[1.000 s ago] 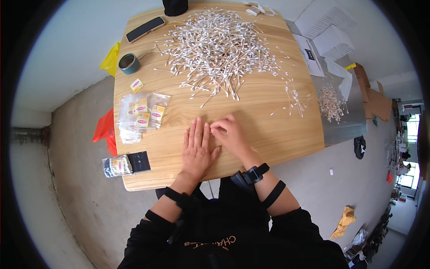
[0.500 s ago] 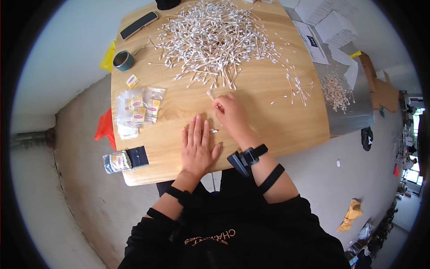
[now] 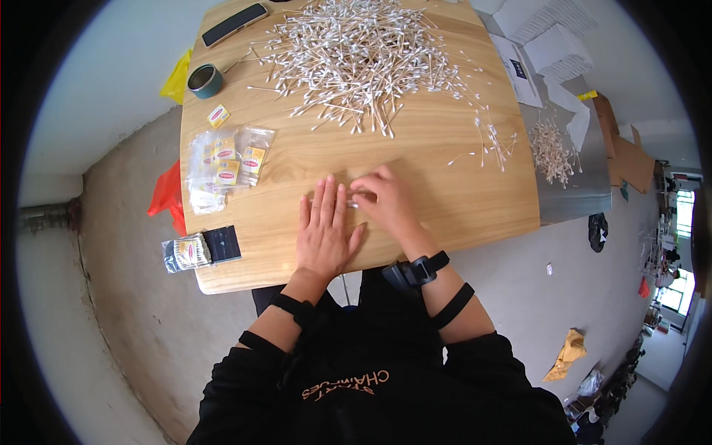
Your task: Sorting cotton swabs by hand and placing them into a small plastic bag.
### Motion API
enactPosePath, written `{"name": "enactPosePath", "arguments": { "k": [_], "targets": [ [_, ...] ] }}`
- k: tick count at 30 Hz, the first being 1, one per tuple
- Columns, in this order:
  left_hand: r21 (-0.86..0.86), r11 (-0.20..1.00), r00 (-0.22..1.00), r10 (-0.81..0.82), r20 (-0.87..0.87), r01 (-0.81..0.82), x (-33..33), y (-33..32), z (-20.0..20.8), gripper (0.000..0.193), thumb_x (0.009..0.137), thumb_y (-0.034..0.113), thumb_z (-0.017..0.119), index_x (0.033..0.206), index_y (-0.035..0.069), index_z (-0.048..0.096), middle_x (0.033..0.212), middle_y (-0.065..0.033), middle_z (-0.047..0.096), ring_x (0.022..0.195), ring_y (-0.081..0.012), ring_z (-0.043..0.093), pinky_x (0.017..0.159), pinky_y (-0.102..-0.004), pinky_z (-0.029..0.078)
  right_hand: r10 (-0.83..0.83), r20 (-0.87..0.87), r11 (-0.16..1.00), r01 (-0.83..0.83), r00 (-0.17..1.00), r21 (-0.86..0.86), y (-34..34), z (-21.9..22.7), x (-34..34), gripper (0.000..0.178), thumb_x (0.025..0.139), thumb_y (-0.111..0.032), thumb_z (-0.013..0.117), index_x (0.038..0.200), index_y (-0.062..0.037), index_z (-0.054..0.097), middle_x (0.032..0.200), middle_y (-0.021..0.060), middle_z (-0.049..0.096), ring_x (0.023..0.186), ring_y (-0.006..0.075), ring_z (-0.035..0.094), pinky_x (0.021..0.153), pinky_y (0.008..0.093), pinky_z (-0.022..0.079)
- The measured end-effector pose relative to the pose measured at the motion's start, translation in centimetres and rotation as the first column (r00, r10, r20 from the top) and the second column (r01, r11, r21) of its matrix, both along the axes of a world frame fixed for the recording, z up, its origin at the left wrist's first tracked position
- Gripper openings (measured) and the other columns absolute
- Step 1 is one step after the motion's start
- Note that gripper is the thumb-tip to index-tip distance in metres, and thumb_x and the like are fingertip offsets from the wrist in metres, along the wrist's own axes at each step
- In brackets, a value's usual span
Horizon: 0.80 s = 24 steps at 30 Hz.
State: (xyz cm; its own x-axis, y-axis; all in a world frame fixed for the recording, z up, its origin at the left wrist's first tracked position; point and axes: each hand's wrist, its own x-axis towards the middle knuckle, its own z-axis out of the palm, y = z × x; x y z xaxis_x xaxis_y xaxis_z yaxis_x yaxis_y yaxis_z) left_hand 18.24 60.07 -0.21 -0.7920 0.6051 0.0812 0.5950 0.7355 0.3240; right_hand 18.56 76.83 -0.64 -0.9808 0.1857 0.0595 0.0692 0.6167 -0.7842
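My left hand (image 3: 323,241) lies flat on the wooden table (image 3: 460,200), fingers stretched out. White tips of a few cotton swabs (image 3: 352,205) peek out beside its fingers; their other ends are hidden beneath the hand. Close against these tips, my right hand (image 3: 389,206) is closed in a pinch. A cotton swab seems to be between its thumb and fingertips, mostly hidden by them. Beyond both hands spreads a large heap of loose cotton swabs (image 3: 363,63) with wooden sticks and white heads.
At the left lie clear plastic bags with yellow labels (image 3: 228,172) and a packed bag of swabs (image 3: 187,252). A teal cup (image 3: 205,81) and a phone (image 3: 235,25) are farther back. More swabs (image 3: 552,152) sit on a metal surface at the right.
My right hand has come down toward my left hand, bringing the swab it held to the tips there. The left hand stays flat. The whole view has shifted slightly.
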Motion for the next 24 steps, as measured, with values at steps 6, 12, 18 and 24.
{"name": "enactPosePath", "arguments": {
  "k": [6, 12, 18, 24],
  "targets": [
    [-0.020, 1.000, 1.000, -0.009, 0.017, 0.009, -0.2, 0.1, 0.1, 0.077, 0.087, 0.043, 0.055, 0.146, 0.000, 0.030, 0.155, -0.0153, 0.026, 0.145, -0.0302, 0.020, 0.116, -0.0496, 0.013, -0.164, -0.064, 0.984, 0.158, 0.984, -0.088, 1.3, 0.6, 2.1, 0.017, 0.074, -0.007, 0.073, 0.089, -0.0108, 0.069, 0.087, 0.0079, 0.057, 0.080, 0.0257, 0.060, 0.071, 0.0370, 0.049],
    [-0.002, 1.000, 1.000, -0.004, 0.002, 0.004, 0.0, 0.1, -0.2, 0.075, 0.087, 0.043, 0.056, 0.146, 0.003, 0.032, 0.154, -0.0177, 0.026, 0.144, -0.0326, 0.021, 0.116, -0.0492, 0.016, -0.196, 0.006, 0.980, 0.196, 0.981, 0.040, 1.3, 0.2, 2.3, 0.009, 0.076, -0.006, 0.070, 0.083, -0.0102, 0.065, 0.081, 0.0074, 0.058, 0.072, 0.0273, 0.060, 0.063, 0.0361, 0.049],
    [0.006, 0.998, 0.998, -0.056, 0.004, 0.056, 0.2, -0.2, 0.0, 0.076, 0.088, 0.049, 0.052, 0.148, 0.007, 0.031, 0.153, -0.0204, 0.025, 0.144, -0.0348, 0.020, 0.115, -0.0500, 0.015, -0.246, -0.088, 0.961, 0.255, 0.965, 0.109, 0.3, -0.5, -0.3, 0.006, 0.079, -0.014, 0.068, 0.083, -0.0107, 0.065, 0.077, 0.0076, 0.060, 0.070, 0.0290, 0.061, 0.063, 0.0391, 0.049],
    [-0.079, 0.996, 0.999, -0.031, 0.031, 0.033, -0.1, 0.2, 0.1, 0.084, 0.088, 0.053, 0.051, 0.148, 0.001, 0.026, 0.155, -0.0166, 0.023, 0.146, -0.0308, 0.017, 0.117, -0.0503, 0.009, -0.409, -0.080, 0.913, 0.408, 0.909, -0.028, 1.0, 0.4, -3.2, 0.034, 0.076, -0.025, 0.072, 0.104, -0.0090, 0.062, 0.098, 0.0133, 0.057, 0.086, 0.0298, 0.057, 0.073, 0.0400, 0.049]
  ]
}}
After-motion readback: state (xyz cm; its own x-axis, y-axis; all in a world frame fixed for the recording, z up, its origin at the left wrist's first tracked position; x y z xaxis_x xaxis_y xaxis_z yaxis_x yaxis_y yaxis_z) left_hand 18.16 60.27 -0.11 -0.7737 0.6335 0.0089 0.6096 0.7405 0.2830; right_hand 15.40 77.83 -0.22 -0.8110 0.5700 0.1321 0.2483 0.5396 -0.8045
